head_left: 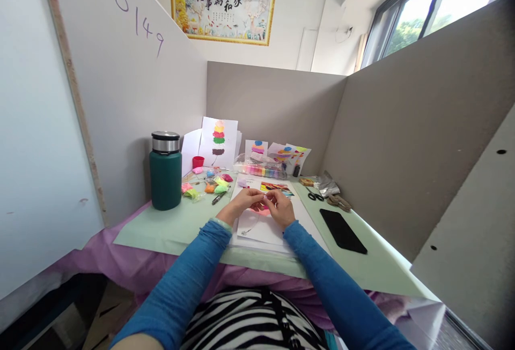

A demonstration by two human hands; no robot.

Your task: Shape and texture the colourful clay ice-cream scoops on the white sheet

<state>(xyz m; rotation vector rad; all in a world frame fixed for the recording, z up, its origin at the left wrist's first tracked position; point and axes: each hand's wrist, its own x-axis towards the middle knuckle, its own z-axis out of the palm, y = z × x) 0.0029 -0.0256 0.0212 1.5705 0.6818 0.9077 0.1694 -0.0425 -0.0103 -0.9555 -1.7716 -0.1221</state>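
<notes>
My left hand [242, 204] and my right hand [281, 209] meet above a white sheet of paper [261, 233], their fingertips pinched together. Something small and pale may be between them, but it is too small to make out. Beneath the fingers the sheet carries a pink patch [263, 212], partly covered by my hands. Just beyond lies a picture with red, yellow and blue streaks [277, 187]. To the left of my left hand a dark pen [218, 198] rests near small bags of coloured clay [210, 187].
A green bottle [165, 178] stands at the left. Behind are a red cup [198, 162], a propped painted sheet [219, 143] and a clear pack of coloured pieces [261, 170]. Black scissors [316, 196] and a black phone [343, 231] lie right. Grey partitions [277, 100] enclose the table.
</notes>
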